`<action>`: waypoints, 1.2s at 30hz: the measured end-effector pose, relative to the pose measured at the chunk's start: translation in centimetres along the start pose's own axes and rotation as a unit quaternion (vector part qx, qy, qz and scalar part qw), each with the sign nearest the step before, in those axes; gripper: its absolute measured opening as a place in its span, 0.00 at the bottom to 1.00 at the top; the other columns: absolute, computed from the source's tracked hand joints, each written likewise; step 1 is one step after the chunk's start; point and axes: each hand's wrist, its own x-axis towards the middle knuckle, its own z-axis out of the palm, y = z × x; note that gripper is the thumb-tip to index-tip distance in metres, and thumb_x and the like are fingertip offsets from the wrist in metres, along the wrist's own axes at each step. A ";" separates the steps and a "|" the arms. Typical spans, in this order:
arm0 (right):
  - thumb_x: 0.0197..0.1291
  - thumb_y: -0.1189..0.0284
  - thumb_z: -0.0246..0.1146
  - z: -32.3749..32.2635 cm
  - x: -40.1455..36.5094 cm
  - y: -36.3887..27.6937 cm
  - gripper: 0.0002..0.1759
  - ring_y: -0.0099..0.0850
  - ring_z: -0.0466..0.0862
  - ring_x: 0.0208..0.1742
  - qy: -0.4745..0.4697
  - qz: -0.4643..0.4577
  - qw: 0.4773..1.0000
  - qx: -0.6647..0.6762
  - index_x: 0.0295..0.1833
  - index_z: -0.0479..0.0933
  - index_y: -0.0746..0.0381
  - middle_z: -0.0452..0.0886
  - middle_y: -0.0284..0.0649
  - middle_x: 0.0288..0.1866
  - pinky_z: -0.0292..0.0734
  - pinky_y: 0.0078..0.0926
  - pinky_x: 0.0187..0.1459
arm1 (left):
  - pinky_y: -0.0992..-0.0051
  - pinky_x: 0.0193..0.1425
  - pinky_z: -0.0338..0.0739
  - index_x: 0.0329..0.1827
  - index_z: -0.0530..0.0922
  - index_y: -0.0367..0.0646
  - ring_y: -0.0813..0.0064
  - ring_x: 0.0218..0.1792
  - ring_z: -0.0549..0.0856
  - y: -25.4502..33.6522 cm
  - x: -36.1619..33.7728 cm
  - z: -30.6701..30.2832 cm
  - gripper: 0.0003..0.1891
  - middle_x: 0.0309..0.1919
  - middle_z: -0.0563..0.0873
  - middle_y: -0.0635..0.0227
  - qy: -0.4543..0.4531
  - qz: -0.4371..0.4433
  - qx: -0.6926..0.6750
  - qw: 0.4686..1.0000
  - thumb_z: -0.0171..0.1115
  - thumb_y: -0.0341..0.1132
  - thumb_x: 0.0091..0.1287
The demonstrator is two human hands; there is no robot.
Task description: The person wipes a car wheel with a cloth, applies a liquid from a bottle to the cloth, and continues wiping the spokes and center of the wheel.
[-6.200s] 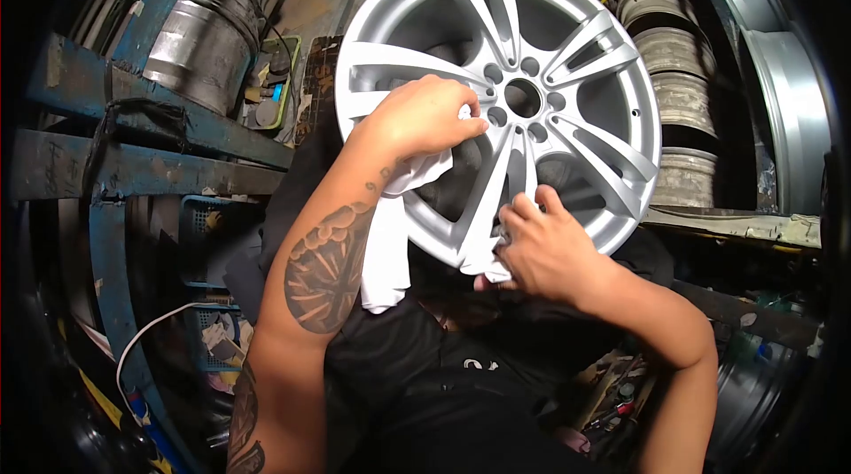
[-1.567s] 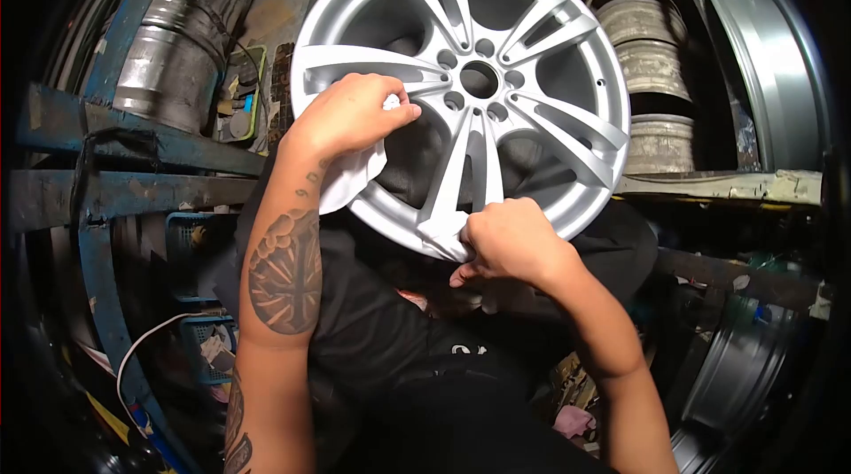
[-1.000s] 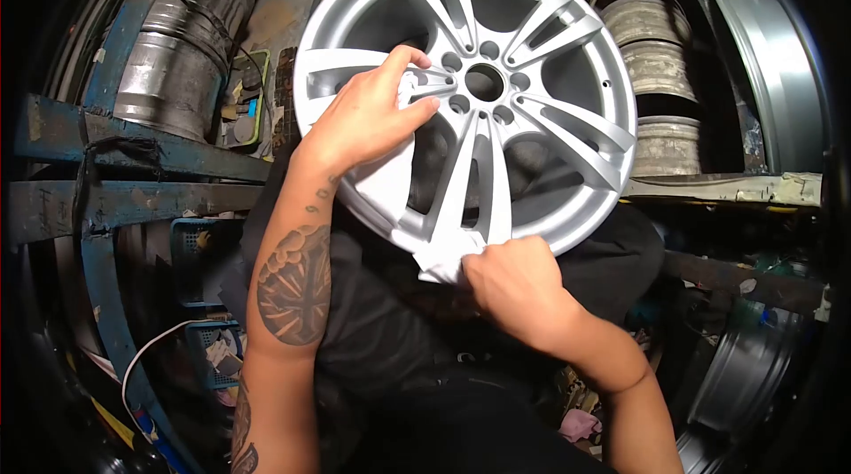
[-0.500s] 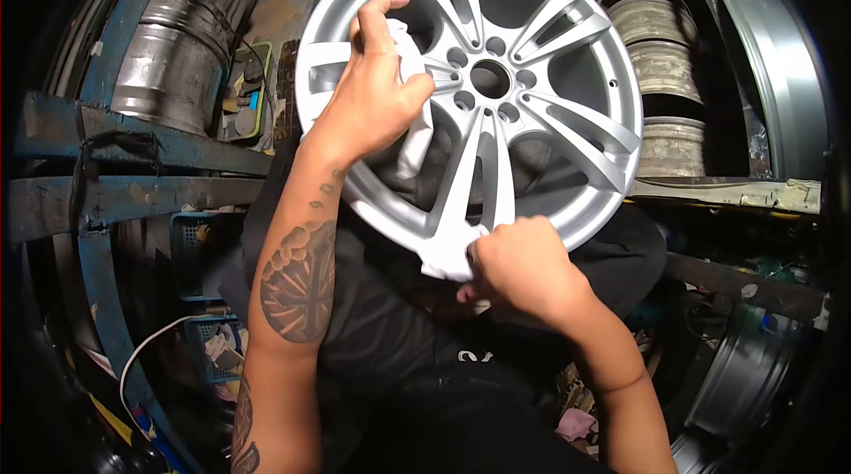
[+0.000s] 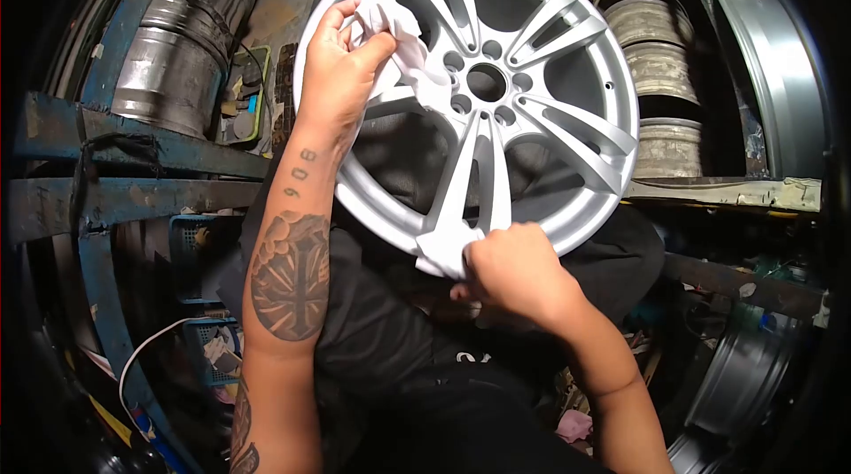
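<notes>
Head view looks down on a big silver wheel (image 5: 483, 173). It is round, smooth and a bit shiny. It has thin paired spokes that spread out from a hole in the middle, with a ring of small bolt holes around that hole. The wheel faces the camera, and its bottom edge sits by the person's black shirt (image 5: 399, 359).

The left hand (image 5: 341, 66) is closed around a soft, bunched-up white cloth (image 5: 399, 22). It presses the cloth on the wheel's top left part, between two spokes. The left forearm has a dark tattoo (image 5: 288, 275).

The right hand (image 5: 514, 275) is a tight fist. It grips a second bit of white cloth (image 5: 439, 252) at the wheel's bottom rim. The two hands are well apart, one up high and one down low.

Behind the wheel on the right is a stack of dull, dusty old rims (image 5: 656, 75). At the top left lies a fat grey metal pipe (image 5: 177, 31) with dents in it. Under it run rough blue beams (image 5: 133, 133) with chipped paint. A thin white cord (image 5: 146, 345) curls at the bottom left.
</notes>
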 end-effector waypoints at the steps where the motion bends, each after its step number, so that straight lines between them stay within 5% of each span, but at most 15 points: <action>1: 0.52 0.52 0.77 0.0 0.4 0.4 0.21 0.46 0.88 0.27 -0.007 0.007 1.000 0.014 0.28 0.84 0.59 0.85 0.46 0.23 0.81 0.42 0.30 | 0.75 0.56 0.85 0.70 0.68 0.34 0.75 0.51 0.89 0.3 -0.2 0.3 0.26 0.51 0.87 0.61 0.000 -0.012 0.012 1.000 0.67 0.23 0.71; 4: 0.53 0.67 0.71 0.2 -1.1 -2.0 0.06 0.38 0.91 0.31 0.026 0.014 0.997 -0.074 0.28 0.86 0.58 0.88 0.42 0.27 0.82 0.37 0.30 | 0.77 0.55 0.83 0.70 0.74 0.38 0.79 0.47 0.88 0.1 -0.1 0.5 0.26 0.50 0.88 0.66 -0.017 -0.009 0.088 0.996 0.70 0.27 0.70; 7: 0.55 0.67 0.70 -0.4 -0.1 -1.0 0.08 0.41 0.89 0.27 -0.029 0.001 1.000 -0.006 0.26 0.84 0.58 0.86 0.44 0.23 0.80 0.38 0.28 | 0.78 0.55 0.82 0.73 0.74 0.43 0.79 0.46 0.87 0.5 -0.6 0.2 0.30 0.48 0.88 0.67 -0.053 -0.054 0.177 0.981 0.73 0.28 0.67; 11: 0.53 0.63 0.72 0.4 -0.6 -1.3 0.11 0.39 0.90 0.28 0.020 0.015 0.998 -0.061 0.26 0.84 0.58 0.86 0.43 0.23 0.81 0.36 0.29 | 0.72 0.56 0.83 0.84 0.55 0.50 0.72 0.53 0.86 2.7 -2.8 2.0 0.50 0.59 0.82 0.56 -0.208 -0.128 0.102 0.964 0.74 0.19 0.60; 14: 0.50 0.50 0.76 0.8 -0.8 -1.6 0.23 0.40 0.90 0.28 0.023 0.017 0.998 -0.055 0.25 0.84 0.60 0.86 0.42 0.23 0.81 0.37 0.29 | 0.75 0.57 0.81 0.81 0.62 0.45 0.75 0.52 0.86 2.0 -2.7 1.7 0.42 0.61 0.83 0.57 -0.225 -0.192 0.313 0.903 0.72 0.22 0.63; 15: 0.51 0.47 0.75 0.6 0.0 -0.5 0.26 0.42 0.88 0.27 0.017 0.006 0.999 -0.029 0.25 0.84 0.60 0.84 0.44 0.22 0.81 0.38 0.30 | 0.77 0.55 0.81 0.73 0.73 0.40 0.78 0.47 0.87 -1.0 -2.7 0.9 0.32 0.57 0.87 0.57 -0.202 -0.072 0.260 0.942 0.70 0.24 0.64; 18: 0.51 0.42 0.74 0.5 -0.4 -0.2 0.30 0.45 0.88 0.26 0.012 0.001 1.000 -0.001 0.25 0.83 0.61 0.83 0.45 0.21 0.80 0.40 0.31 | 0.76 0.55 0.80 0.65 0.81 0.38 0.78 0.47 0.88 -0.5 -1.6 1.1 0.24 0.49 0.91 0.59 -0.242 -0.167 0.183 0.938 0.69 0.25 0.64; 19: 0.50 0.41 0.74 -0.1 -0.9 -0.8 0.31 0.45 0.88 0.27 0.015 -0.004 1.000 0.001 0.25 0.83 0.61 0.83 0.45 0.21 0.81 0.40 0.31 | 0.76 0.54 0.81 0.59 0.84 0.36 0.78 0.46 0.88 -0.1 -2.0 1.4 0.18 0.43 0.92 0.63 -0.210 -0.138 0.233 0.940 0.66 0.29 0.67; 23: 0.46 0.35 0.74 0.1 0.2 0.6 0.35 0.47 0.88 0.26 -0.012 0.005 1.000 -0.001 0.25 0.83 0.61 0.83 0.45 0.20 0.81 0.41 0.31 | 0.77 0.46 0.81 0.54 0.86 0.32 0.79 0.40 0.89 -2.2 -1.7 1.2 0.18 0.39 0.92 0.64 -0.149 -0.120 0.269 0.944 0.64 0.40 0.73; 28: 0.45 0.33 0.72 -0.6 -0.3 0.7 0.36 0.47 0.88 0.27 0.005 -0.018 1.000 0.018 0.24 0.84 0.60 0.82 0.44 0.19 0.80 0.41 0.30 | 0.75 0.43 0.82 0.50 0.88 0.34 0.78 0.37 0.89 0.8 -2.2 2.7 0.15 0.37 0.91 0.65 -0.190 -0.285 0.045 0.939 0.62 0.38 0.76; 30: 0.46 0.33 0.72 -0.6 0.9 1.2 0.36 0.46 0.88 0.27 -0.032 0.002 0.999 0.009 0.25 0.84 0.60 0.82 0.44 0.19 0.80 0.40 0.31 | 0.74 0.45 0.83 0.48 0.89 0.36 0.77 0.38 0.90 0.1 -1.7 2.6 0.15 0.37 0.93 0.65 -0.181 -0.237 0.095 0.950 0.63 0.39 0.73; 31: 0.46 0.34 0.72 -0.2 0.3 0.4 0.35 0.46 0.88 0.26 -0.005 -0.003 1.000 -0.015 0.25 0.84 0.60 0.82 0.44 0.19 0.80 0.40 0.30 | 0.73 0.48 0.83 0.49 0.90 0.39 0.75 0.40 0.92 0.4 -1.5 2.0 0.16 0.38 0.94 0.64 -0.209 -0.053 0.390 0.895 0.65 0.42 0.70; 32: 0.47 0.34 0.72 0.3 -0.5 -0.5 0.35 0.45 0.87 0.26 0.019 -0.009 0.999 -0.036 0.25 0.84 0.59 0.82 0.44 0.18 0.80 0.40 0.30 | 0.73 0.49 0.84 0.49 0.90 0.43 0.75 0.41 0.92 0.2 -1.7 2.0 0.16 0.38 0.94 0.65 -0.183 -0.011 0.504 0.844 0.66 0.45 0.69; 35: 0.47 0.40 0.75 -0.7 -0.5 -1.1 0.30 0.41 0.89 0.29 0.005 0.009 1.000 0.000 0.26 0.85 0.60 0.85 0.43 0.23 0.81 0.37 0.31 | 0.74 0.48 0.84 0.49 0.89 0.37 0.76 0.40 0.92 -0.6 -0.9 1.7 0.16 0.38 0.93 0.65 -0.134 -0.203 0.222 0.944 0.62 0.42 0.74; 36: 0.46 0.42 0.77 -0.7 -0.2 -0.9 0.29 0.39 0.91 0.30 0.012 0.016 1.000 0.008 0.26 0.85 0.60 0.87 0.43 0.25 0.82 0.36 0.32 | 0.75 0.48 0.84 0.53 0.88 0.37 0.77 0.41 0.91 -0.4 -0.8 1.5 0.17 0.40 0.93 0.66 -0.139 -0.202 0.174 0.954 0.62 0.42 0.75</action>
